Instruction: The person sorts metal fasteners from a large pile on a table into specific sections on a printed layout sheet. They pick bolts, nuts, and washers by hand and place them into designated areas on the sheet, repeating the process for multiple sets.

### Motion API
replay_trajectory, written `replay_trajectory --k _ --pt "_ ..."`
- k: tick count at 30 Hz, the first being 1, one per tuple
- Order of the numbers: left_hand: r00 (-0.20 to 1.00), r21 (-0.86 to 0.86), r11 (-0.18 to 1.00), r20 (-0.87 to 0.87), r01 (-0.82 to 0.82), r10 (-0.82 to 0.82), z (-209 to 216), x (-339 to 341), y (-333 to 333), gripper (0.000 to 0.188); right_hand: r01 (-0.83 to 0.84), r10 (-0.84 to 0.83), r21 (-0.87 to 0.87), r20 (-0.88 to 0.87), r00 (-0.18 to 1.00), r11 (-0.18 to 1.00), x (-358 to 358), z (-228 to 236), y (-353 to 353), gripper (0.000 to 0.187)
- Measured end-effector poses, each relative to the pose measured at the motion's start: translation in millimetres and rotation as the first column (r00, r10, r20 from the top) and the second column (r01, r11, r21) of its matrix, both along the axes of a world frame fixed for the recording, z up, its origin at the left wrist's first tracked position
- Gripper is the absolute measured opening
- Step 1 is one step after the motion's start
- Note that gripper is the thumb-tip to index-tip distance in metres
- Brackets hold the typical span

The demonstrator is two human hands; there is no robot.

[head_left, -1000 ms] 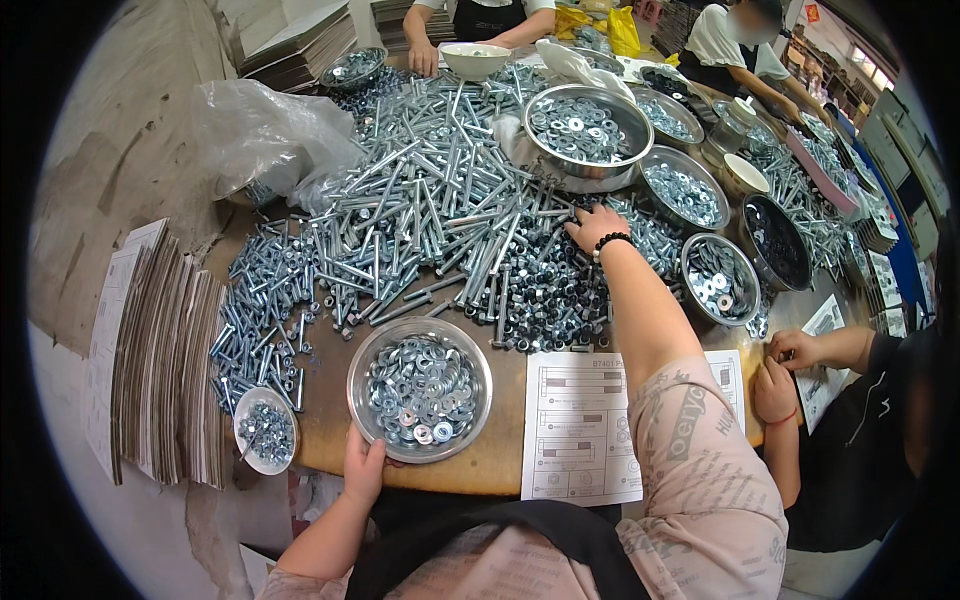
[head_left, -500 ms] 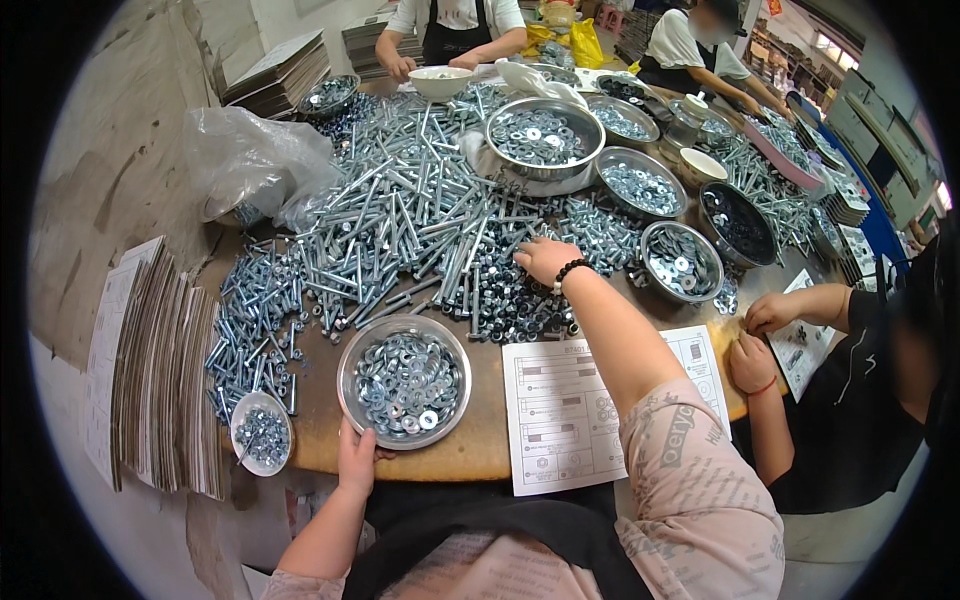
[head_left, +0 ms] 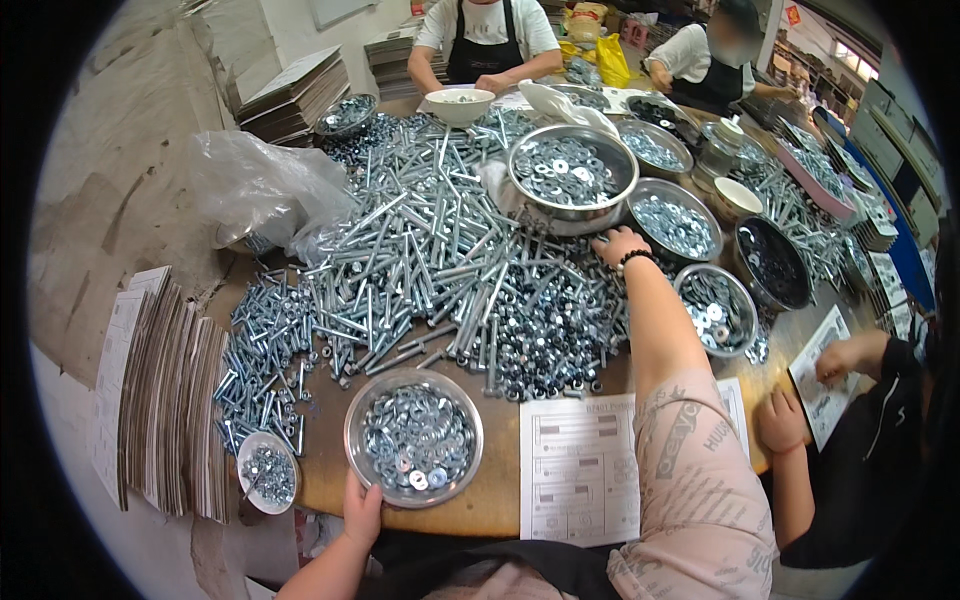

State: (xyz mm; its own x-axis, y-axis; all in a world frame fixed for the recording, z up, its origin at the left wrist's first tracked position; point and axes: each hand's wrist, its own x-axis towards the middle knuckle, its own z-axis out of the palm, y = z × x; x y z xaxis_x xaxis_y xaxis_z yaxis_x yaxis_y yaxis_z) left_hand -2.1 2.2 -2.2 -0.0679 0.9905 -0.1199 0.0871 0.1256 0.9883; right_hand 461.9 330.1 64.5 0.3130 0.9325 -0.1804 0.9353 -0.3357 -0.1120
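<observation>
My left hand [head_left: 364, 510] grips the near-left rim of a round metal bowl [head_left: 356, 440] holding flat washers, thumb over the edge and other fingers mostly underneath. Out ahead to the right, my right hand [head_left: 622, 248], a dark beaded bracelet at its wrist, reaches down into short bolts below a large metal bowl of washers [head_left: 575, 214]. Its fingers curl downward; the tips and whatever they pinch are hidden. Nearer me lies a heap of dark and silvery nuts [head_left: 560, 335]. Long bolts [head_left: 400, 250] are piled left of it. A printed parts sheet [head_left: 572, 480] lies partly under my right forearm.
A small white bowl of little parts [head_left: 270, 480] and stacked cardboard sheets [head_left: 165, 400] stand left. More bowls, including a black bowl [head_left: 772, 262], line the right. A co-worker's hand [head_left: 783, 422] rests close by my right arm; other people work across the table.
My right hand has moved from the nut heap farther out and right to the short bolts. My left hand stays on its bowl. The whole view has shifted; the nearby co-worker's far hand has moved.
</observation>
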Motion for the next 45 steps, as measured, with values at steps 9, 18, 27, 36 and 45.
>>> replay_trajectory --k 9,18,27,36,45 --pt "0.998 0.035 0.999 -0.064 0.018 -0.016 12.3 6.4 -0.1 0.055 -0.104 0.102 -0.075 -0.027 0.994 0.992 19.0 -29.7 28.6 0.066" --pt "0.998 0.083 0.994 -0.007 0.067 -0.066 14.4 8.8 3.3 0.054 -0.25 0.25 -0.023 -0.01 0.968 0.968 5.9 -24.9 -16.1 0.045" --pt "0.978 -0.034 0.998 0.204 0.048 -0.041 6.9 5.0 1.4 0.049 -0.332 0.332 -0.002 0.012 0.943 0.943 2.7 -22.3 -67.1 0.039" --pt "0.981 -0.035 0.998 0.189 0.061 -0.053 1.4 0.9 0.2 0.047 -0.506 0.517 0.204 -0.002 0.856 0.838 -41.0 -7.5 -53.5 0.048" --pt "0.971 -0.176 0.983 0.239 0.059 -0.016 4.3 1.1 7.8 0.043 -0.555 0.552 0.114 0.059 0.832 0.824 -29.7 -32.0 -83.9 0.034"
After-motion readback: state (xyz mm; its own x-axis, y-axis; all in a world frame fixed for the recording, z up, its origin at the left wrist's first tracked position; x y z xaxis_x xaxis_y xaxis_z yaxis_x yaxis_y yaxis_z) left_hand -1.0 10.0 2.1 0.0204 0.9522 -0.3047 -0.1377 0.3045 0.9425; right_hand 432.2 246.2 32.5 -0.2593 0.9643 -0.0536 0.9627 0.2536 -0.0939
